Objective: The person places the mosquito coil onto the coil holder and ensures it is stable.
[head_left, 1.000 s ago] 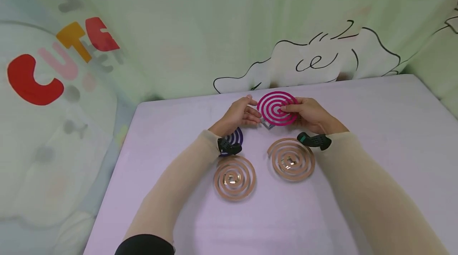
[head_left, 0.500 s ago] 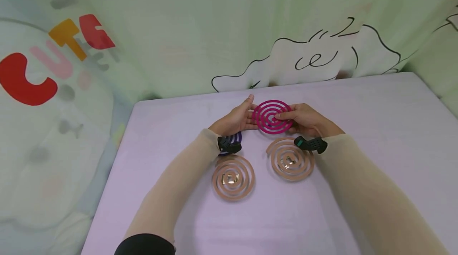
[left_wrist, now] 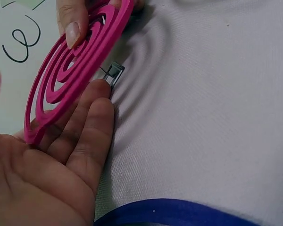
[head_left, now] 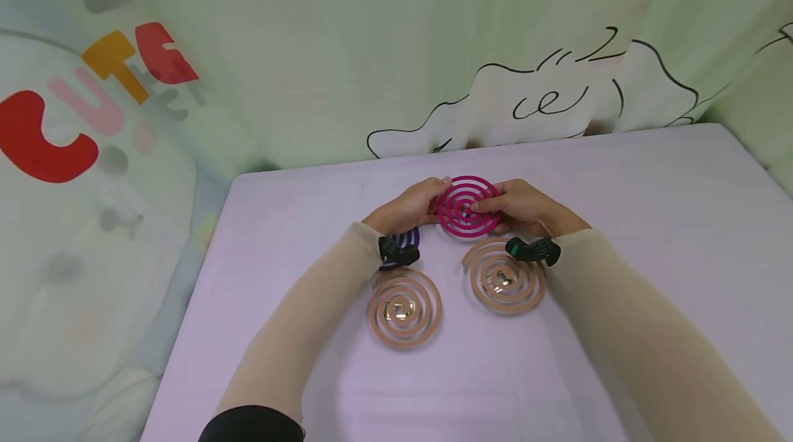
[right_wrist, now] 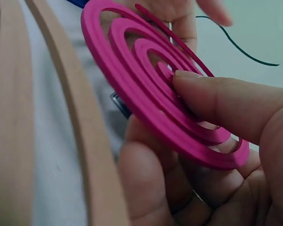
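Observation:
A pink mosquito coil (head_left: 469,225) is held tilted over the far part of the table. My right hand (head_left: 533,206) pinches it, the thumb pressing near the centre and the fingers behind. My left hand (head_left: 405,208) meets the coil's left edge. In the left wrist view, the left fingers (left_wrist: 94,127) lie nearly straight beneath the edge, and the thumb stands away from it. A small metal stand (left_wrist: 115,70) shows beneath the coil, beyond the left fingertips. Below the left wrist, a dark blue coil (head_left: 407,238) is partly hidden by the wrist camera.
Two tan coils lie nearer me: the left coil (head_left: 405,342) and the right coil (head_left: 504,306), each with shiny metal at its centre. The white table (head_left: 650,222) ends at a printed curtain (head_left: 310,70) behind and to the left.
My right hand has brought the pink coil left and slightly nearer me, to my left hand. The left thumb has come down toward the coil's rim. The tan coils stay put.

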A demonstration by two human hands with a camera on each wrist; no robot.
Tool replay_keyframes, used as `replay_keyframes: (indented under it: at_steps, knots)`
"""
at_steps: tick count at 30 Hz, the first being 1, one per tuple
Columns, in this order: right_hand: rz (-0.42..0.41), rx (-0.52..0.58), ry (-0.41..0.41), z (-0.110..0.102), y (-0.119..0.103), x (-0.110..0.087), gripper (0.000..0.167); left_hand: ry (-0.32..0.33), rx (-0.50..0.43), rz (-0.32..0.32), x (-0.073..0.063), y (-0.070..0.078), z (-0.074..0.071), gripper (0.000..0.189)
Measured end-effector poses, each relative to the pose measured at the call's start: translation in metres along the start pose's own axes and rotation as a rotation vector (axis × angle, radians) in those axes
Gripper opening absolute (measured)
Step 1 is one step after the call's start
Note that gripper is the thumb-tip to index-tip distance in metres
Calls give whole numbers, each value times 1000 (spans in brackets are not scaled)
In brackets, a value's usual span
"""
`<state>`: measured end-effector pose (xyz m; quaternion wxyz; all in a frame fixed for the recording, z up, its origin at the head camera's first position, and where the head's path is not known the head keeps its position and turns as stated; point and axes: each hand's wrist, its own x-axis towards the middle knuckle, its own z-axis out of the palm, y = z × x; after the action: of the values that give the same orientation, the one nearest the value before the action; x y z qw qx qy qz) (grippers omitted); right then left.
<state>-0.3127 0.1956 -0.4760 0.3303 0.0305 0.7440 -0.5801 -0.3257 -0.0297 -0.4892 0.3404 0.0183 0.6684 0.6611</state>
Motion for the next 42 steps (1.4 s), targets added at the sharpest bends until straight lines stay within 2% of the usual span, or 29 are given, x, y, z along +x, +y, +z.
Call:
replay_keyframes:
  at_steps: [3, 5, 10, 17, 27, 34, 42]
  knots:
    - [10, -4, 10, 1, -1, 1, 44, -5, 50, 15, 0, 0, 0, 29]
    - [13, -12, 15, 1, -1, 2, 45, 0, 91, 26, -1, -1, 0, 27]
    - [13, -46, 24, 1, 0, 4, 49, 49, 178, 63, 0, -3, 1, 35]
    - [7, -45, 46, 0, 1, 3, 42, 47, 163, 106, 1, -5, 1, 61]
    - [10, -48, 57, 0, 1, 1, 39, 72, 328, 152, 0, -7, 1, 60]
    - [13, -57, 66, -1, 2, 1, 42, 69, 267, 118, -1, -6, 3, 59]
    - [9, -53, 66, -2, 2, 0, 44, 95, 232, 100, 2, -7, 2, 56]
